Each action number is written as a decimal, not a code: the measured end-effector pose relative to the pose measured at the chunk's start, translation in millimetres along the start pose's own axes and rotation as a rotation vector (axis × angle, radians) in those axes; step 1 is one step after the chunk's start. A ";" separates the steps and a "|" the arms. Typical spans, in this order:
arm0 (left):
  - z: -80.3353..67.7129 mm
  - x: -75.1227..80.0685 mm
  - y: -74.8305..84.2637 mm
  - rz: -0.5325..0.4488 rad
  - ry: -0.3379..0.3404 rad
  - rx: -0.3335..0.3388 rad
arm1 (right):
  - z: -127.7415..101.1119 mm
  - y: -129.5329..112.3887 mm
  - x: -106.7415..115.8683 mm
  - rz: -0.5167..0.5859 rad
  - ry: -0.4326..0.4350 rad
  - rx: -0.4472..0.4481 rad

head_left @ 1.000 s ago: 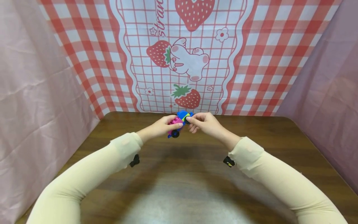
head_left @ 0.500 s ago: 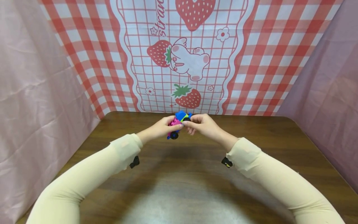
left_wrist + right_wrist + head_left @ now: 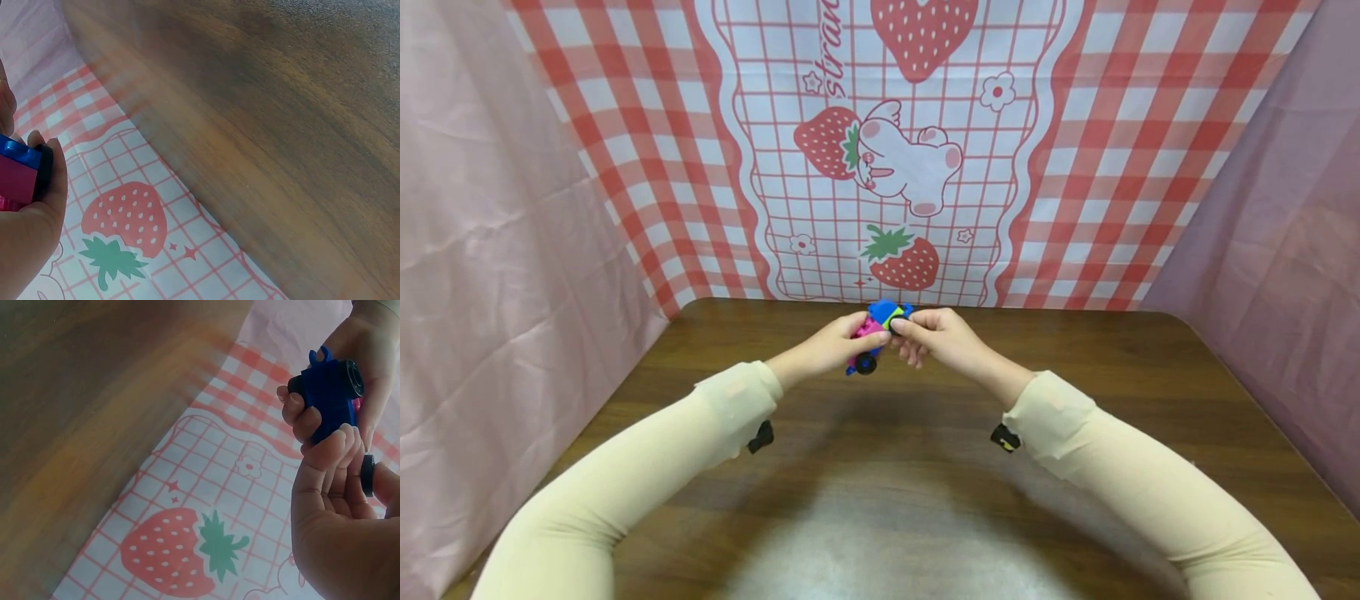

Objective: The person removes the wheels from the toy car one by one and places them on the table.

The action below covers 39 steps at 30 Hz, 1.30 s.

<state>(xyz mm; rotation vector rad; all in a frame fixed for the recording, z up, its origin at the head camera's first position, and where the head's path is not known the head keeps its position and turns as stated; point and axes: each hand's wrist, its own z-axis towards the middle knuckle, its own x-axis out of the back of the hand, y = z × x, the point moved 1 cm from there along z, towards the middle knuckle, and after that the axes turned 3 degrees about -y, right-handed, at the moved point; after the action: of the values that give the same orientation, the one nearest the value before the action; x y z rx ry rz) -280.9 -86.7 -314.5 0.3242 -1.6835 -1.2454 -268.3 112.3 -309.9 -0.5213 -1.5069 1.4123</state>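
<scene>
Left fingers [image 3: 870, 341] grip a toy car [image 3: 871, 328], slanted toward the table's [image 3: 1075, 350] far edge; right fingers [image 3: 916, 332] pinch the farther wheel [image 3: 367, 475].

There are two bare hands [image 3: 831, 340], one pink-blue plastic toy car [image 3: 885, 313], two cream sleeves [image 3: 647, 454], one brown wooden table [image 3: 880, 475], three red strawberry prints [image 3: 905, 267].

left hand [image 3: 39, 234] grips pink-and-blue toy [image 3: 17, 175]; strawberry-print cloth [image 3: 125, 215] beside wooden tabletop [image 3: 262, 125].
</scene>
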 end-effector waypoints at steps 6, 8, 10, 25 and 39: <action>-2.9 -0.4 0.9 0.037 0.012 0.022 | -1.1 0.1 -1.4 -0.026 0.027 -0.020; -3.5 -1.4 1.4 0.061 0.026 0.032 | -1.5 0.3 -1.6 -0.061 0.057 -0.022; -3.9 -2.0 2.5 0.079 0.039 0.041 | -2.2 -0.2 -1.9 -0.110 0.096 -0.017; -5.5 -5.4 1.8 0.062 0.067 0.075 | -7.2 -1.5 -13.1 -0.309 0.255 0.046; -0.5 -4.9 3.5 0.080 0.060 0.097 | -8.2 0.5 -14.6 -0.312 0.295 0.071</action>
<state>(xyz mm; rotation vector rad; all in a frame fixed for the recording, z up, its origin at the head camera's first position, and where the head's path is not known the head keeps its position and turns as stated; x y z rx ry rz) -277.0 -82.1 -314.2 0.3460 -1.6921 -1.0869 -255.0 104.5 -316.6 -0.4095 -1.2352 1.0899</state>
